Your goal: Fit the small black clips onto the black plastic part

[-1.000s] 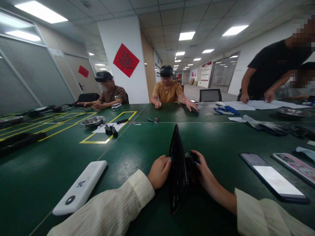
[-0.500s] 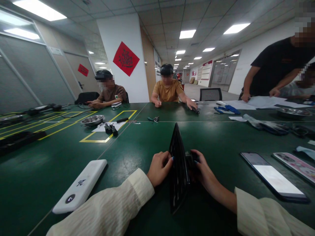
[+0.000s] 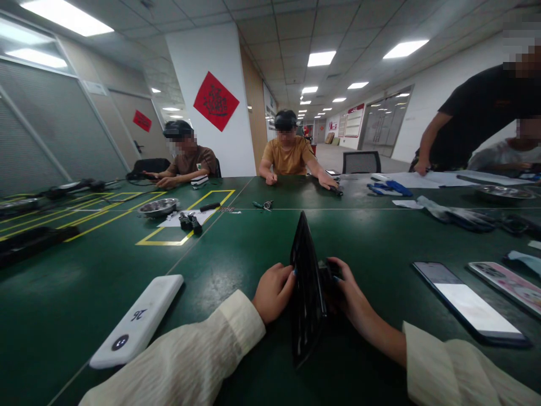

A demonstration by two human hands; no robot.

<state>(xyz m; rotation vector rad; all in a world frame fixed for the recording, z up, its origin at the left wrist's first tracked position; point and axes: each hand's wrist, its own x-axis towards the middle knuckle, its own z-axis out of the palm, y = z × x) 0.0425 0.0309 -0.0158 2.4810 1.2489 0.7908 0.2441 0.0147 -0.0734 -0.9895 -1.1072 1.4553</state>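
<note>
A thin, glossy black panel (image 3: 305,304) stands on edge in front of me, seen nearly edge-on, so I cannot tell its exact kind. My left hand (image 3: 274,290) is closed at its left face, thumb and curled fingers pressed there; the fingertips are partly hidden. On the other side, my right hand (image 3: 349,287) grips a dark, blocky part (image 3: 327,276) against the panel's right face. That part is mostly covered by the fingers and shadow.
A white power bank (image 3: 137,321) marked 26 lies left. Two phones, one with a lit screen (image 3: 469,304) and one in a pink case (image 3: 507,285), lie right. Farther off are a metal bowl (image 3: 159,207), pliers (image 3: 265,205), gloves (image 3: 460,217) and several people across the green table (image 3: 236,248).
My left thumb has shifted slightly on the panel; the panel and my right hand look still. On the right, the standing person leans farther over the papers.
</note>
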